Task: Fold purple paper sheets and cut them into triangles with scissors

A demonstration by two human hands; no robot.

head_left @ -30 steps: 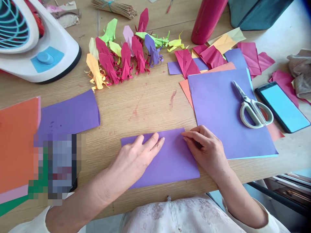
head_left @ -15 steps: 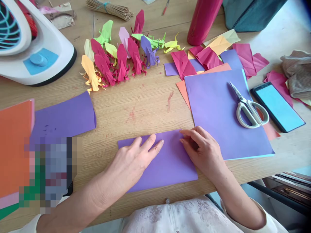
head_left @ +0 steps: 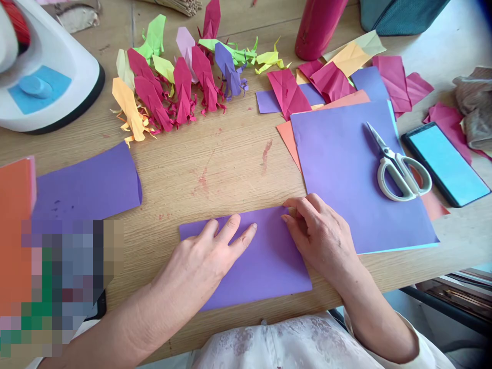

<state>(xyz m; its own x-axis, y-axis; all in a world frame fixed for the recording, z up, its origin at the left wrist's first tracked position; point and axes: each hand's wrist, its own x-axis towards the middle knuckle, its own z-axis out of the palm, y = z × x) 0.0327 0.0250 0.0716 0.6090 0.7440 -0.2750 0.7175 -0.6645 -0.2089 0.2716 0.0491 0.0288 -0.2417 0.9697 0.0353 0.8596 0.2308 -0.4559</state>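
Note:
A rectangle of purple paper (head_left: 265, 261) lies near the table's front edge, its top side looking like a fold. My left hand (head_left: 211, 251) rests across its left half, fingers apart and pressing on it. At the paper's upper right corner my right hand (head_left: 321, 230) has thumb and forefinger pinched together on the edge. Just right of that hand lies a larger purple sheet (head_left: 334, 174) over blue and orange ones. White-handled scissors (head_left: 400, 171) lie on this sheet, blades pointing up and left.
Folded paper insects (head_left: 184, 92) in several colours stand at the back. Behind the sheets are folded paper pieces (head_left: 288, 95) and a red bottle (head_left: 319, 25). A phone (head_left: 448, 161) lies right. Left are a purple strip (head_left: 88, 184), an orange sheet (head_left: 15, 205) and a white appliance (head_left: 69, 77).
The view has shifted slightly, so the far-left things sit further left. Both hands keep almost the same places on the purple paper.

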